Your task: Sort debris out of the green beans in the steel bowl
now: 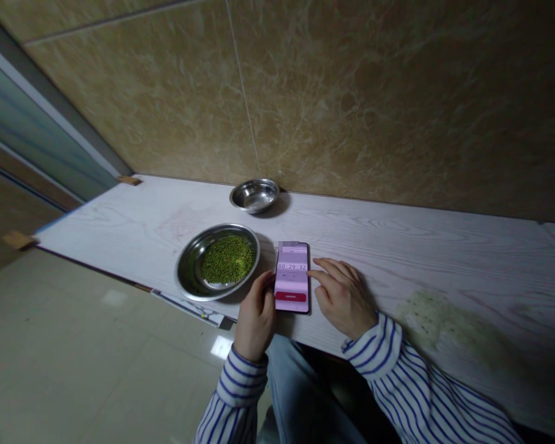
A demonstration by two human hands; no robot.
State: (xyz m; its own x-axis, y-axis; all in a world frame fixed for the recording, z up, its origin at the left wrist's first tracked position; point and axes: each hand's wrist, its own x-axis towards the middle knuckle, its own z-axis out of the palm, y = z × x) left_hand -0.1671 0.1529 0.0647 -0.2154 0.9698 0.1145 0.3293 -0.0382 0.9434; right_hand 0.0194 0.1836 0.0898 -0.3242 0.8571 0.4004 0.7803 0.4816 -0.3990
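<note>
A smartphone (291, 280) with a pink lit screen shows the digits 00 29 32 and a red bar near its bottom. My left hand (256, 314) grips its left edge, the thumb along the side and the other fingers partly hidden. On the other side, my right hand (345, 295) has its fingers apart, the index fingertip at the phone's right edge. Left of the phone stands a wide steel bowl (185, 280) with small green beans (228, 259) heaped in it. Behind that, a smaller steel bowl (254, 196) sits near the wall.
The bowls stand on a pale wood-grain tabletop (398, 246) along a brown marbled wall (351, 111). A whitish-green patch (439, 314) marks the table at right. Small wooden blocks (19, 240) sit by the table's left end. Tiled floor (97, 345) shows at lower left.
</note>
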